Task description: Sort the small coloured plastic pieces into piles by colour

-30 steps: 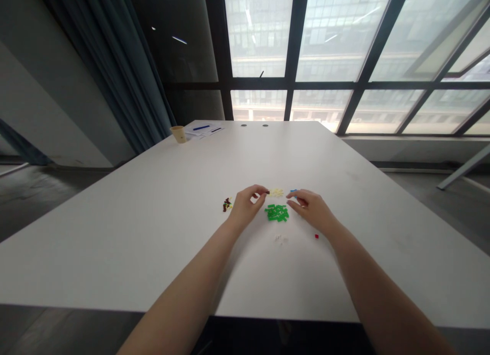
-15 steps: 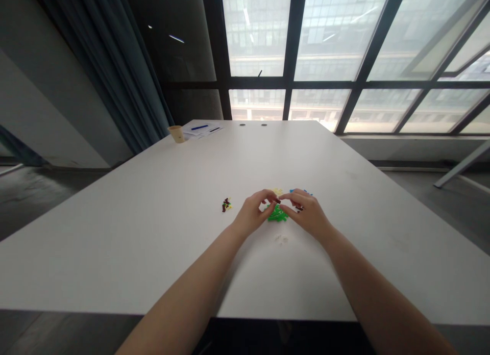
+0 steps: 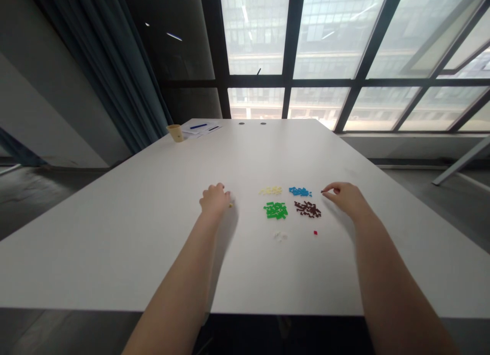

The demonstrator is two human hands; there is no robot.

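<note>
Head view: the dark-brown brick pile [image 3: 307, 209] lies left of the nearer right hand [image 3: 346, 196], which pinches a small dark piece [image 3: 322, 192]; the left hand [image 3: 214, 199], beside a yellow piece [image 3: 230, 205], hides its grip.

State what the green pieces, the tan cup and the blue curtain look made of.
Green pieces: likely plastic, from their bright, even colour; gloss unclear.
Tan cup: possibly paper, matte and tapered.
Blue curtain: apparently matte fabric, hanging in folds.

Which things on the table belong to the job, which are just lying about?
In the job:
small dark piece in right hand
yellow bit by left hand
green pieces
brown pieces
blue pieces
pale yellow pieces
white pieces
red piece

Lying about:
tan cup
papers
blue pen
thin dark item
</note>
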